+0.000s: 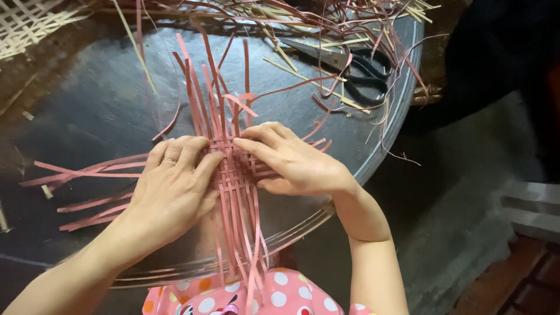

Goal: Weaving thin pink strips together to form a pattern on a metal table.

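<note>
A small woven patch of pink strips [236, 172] lies on a dark round tabletop [93, 105], with loose pink strip ends fanning out away from me, towards me and to the left. My left hand [172, 189] lies flat on the left side of the weave, fingers spread, a ring on one finger. My right hand [289, 160] presses on the right side, fingertips pointing left onto the crossing strips. Both hands pin the weave down; neither is closed around a strip.
Black-handled scissors [356, 67] lie at the far right of the table among loose pale and pink strips [303, 23]. A pale woven mat [26, 23] shows at the top left. The table's metal rim [385, 140] curves on the right above a grey floor.
</note>
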